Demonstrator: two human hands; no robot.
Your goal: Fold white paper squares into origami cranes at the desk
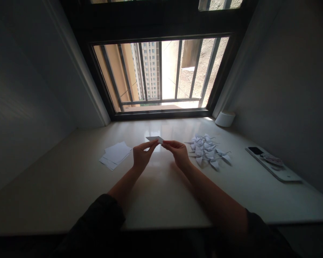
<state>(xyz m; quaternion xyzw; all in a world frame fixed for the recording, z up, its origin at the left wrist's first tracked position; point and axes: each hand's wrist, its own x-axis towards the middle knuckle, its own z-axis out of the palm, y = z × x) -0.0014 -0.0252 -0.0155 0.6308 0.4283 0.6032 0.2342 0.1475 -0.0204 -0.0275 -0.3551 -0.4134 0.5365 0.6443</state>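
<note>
A small folded piece of paper is held up above the white sill, its pointed end toward the left. My left hand pinches its lower edge between thumb and fingers. At its right end, the fingertips of my right hand are closed on the same paper. The two hands' fingertips nearly meet, and they cover part of the folds. To the left lie several flat white paper sheets, loosely stacked. Right of my right hand is a heap of several folded paper cranes.
A phone with a round grip on its back lies at the right. In the far right corner stands a white cylindrical object. A dark-framed window with bars closes off the back; walls flank the sill.
</note>
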